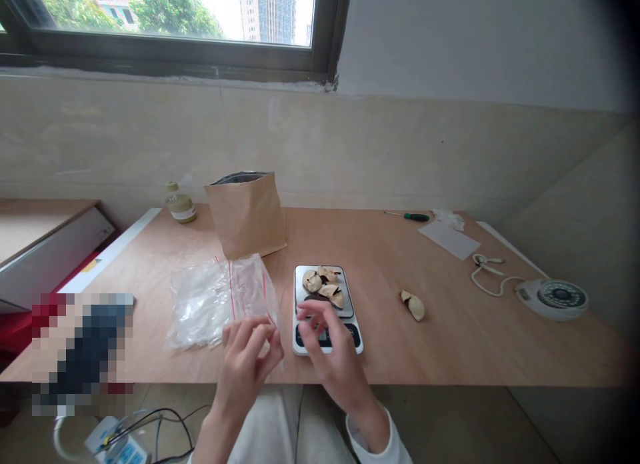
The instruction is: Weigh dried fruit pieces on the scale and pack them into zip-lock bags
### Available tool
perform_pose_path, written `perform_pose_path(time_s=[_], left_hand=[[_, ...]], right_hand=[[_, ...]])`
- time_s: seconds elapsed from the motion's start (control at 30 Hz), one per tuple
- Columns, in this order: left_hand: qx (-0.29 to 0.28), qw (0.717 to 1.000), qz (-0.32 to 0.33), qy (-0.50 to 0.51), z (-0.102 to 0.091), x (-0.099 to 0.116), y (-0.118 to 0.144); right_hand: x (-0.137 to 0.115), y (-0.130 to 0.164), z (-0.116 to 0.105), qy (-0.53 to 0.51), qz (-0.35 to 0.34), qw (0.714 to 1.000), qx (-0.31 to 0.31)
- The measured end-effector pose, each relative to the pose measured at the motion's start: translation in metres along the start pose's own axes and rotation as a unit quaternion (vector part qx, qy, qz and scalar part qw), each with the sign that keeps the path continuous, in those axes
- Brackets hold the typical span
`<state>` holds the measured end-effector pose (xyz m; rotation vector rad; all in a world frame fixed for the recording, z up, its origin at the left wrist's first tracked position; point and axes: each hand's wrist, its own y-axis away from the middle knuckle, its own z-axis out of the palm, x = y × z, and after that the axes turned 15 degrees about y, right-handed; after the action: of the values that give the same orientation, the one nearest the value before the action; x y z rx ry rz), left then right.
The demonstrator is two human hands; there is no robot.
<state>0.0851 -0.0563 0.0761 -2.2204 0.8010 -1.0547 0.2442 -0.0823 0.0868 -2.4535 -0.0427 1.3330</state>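
Head view: hands at the bags and the scale

Both forearms rose from the lower edge. The left hand curled its fingers around the near corner of a clear zip bag on the wooden table, pinching it. The right hand hovered, fingers loosely spread and empty, over the kitchen scale bearing pale dried slices, just beside the bags.

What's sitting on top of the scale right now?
On the scale platform lie several pale dried slices, one dark piece among them. The right hand covers most of the display below, so no reading shows.
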Motion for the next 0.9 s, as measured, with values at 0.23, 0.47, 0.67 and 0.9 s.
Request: perform_pose_path(time_s=[0.23, 0.47, 0.67, 0.9], left_hand=[[0.134, 0.985, -0.07, 0.084, -0.004, 0.008, -0.001], [0.0, 0.993, -0.043, 0.108, 0.0, 0.012, -0.011], [0.132, 0.985, -0.093, 0.067, 0.002, 0.015, -0.016], [0.223, 0.958, -0.143, 0.105, 0.005, 0.004, -0.043]], right_hand=[[0.001, -0.02, 0.008, 0.01, 0.045, 0.999, 0.018], [-0.01, -0.016, 0.001, -0.053, 0.028, 0.997, -0.057], [0.005, -0.031, 0.003, -0.073, 0.062, 0.995, -0.022], [0.036, -0.037, -0.023, -0.028, 0.036, 0.997, -0.07]])
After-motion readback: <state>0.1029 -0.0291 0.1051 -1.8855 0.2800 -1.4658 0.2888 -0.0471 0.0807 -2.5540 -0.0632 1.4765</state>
